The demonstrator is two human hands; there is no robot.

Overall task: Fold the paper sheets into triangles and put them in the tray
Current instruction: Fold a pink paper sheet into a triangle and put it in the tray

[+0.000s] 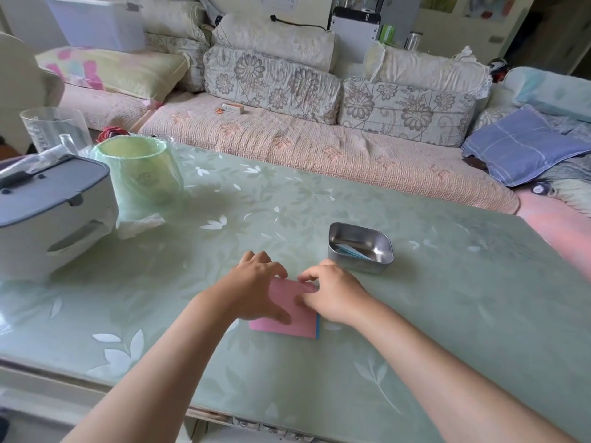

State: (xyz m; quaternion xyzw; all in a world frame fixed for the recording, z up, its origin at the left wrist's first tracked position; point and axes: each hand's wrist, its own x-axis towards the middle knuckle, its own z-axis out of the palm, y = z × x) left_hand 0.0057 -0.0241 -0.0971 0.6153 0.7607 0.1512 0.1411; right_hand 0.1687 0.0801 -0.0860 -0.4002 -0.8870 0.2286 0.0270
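Note:
A small stack of square paper sheets (289,321) lies on the green table, pink on top with a blue edge showing at its right side. My left hand (256,287) rests on the stack's left part, fingers spread and thumb pressing the pink sheet. At the stack's far right corner, my right hand (332,294) pinches the top pink sheet between thumb and forefinger. Just beyond the hands stands a small metal tray (382,260); a folded blue-and-white paper (351,251) lies inside it.
A grey-and-white appliance (48,215) stands at the table's left. Behind it are a green bin with a plastic liner (144,174) and a clear container (51,126). A sofa with cushions (319,148) runs along the table's far side. The table's near edge (96,391) is close.

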